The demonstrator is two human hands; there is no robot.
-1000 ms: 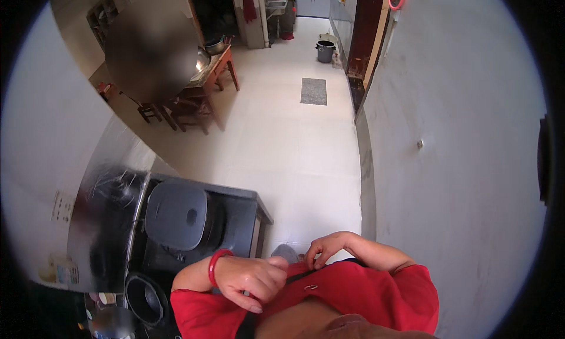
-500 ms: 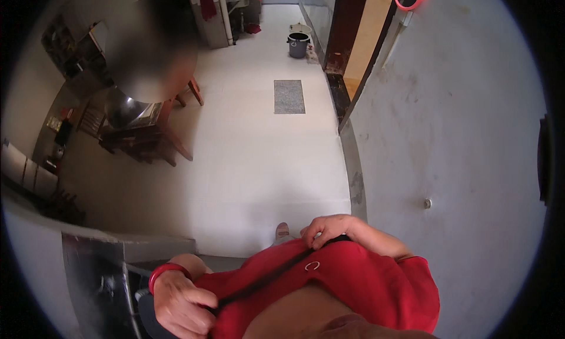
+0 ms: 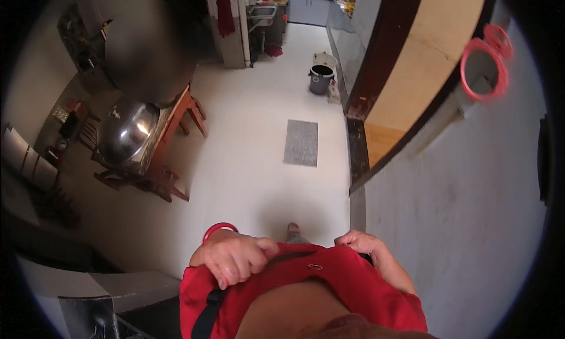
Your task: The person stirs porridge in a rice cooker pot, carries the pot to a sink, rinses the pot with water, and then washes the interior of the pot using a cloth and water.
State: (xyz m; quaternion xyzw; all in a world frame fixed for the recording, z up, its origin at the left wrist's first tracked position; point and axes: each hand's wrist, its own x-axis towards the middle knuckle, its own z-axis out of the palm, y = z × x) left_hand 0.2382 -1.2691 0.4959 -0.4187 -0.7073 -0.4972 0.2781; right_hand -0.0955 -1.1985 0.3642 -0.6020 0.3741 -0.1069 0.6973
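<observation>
Curling over the red shirt [image 3: 350, 274], the left grip [image 3: 238, 259] has been shifted inward, beside the black strap [image 3: 207, 315] lying there; whether the strap is held cannot be told. The right grip [image 3: 366, 245] is likewise folded, its hold hidden. Farther out, the grey mat [image 3: 301, 143] is seen closer, so the strap is apparently being handled mid-walk.

Home: wooden table [image 3: 168, 127], 1 floor mat [image 3: 301, 144], sink [image 3: 263, 12], kitchen cabinets [image 3: 308, 10] beyond.

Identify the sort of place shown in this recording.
Probably a home, with a dining area leading toward a kitchen: there is a wooden table on the left, and a sink and grey cabinets toward the far end.
</observation>
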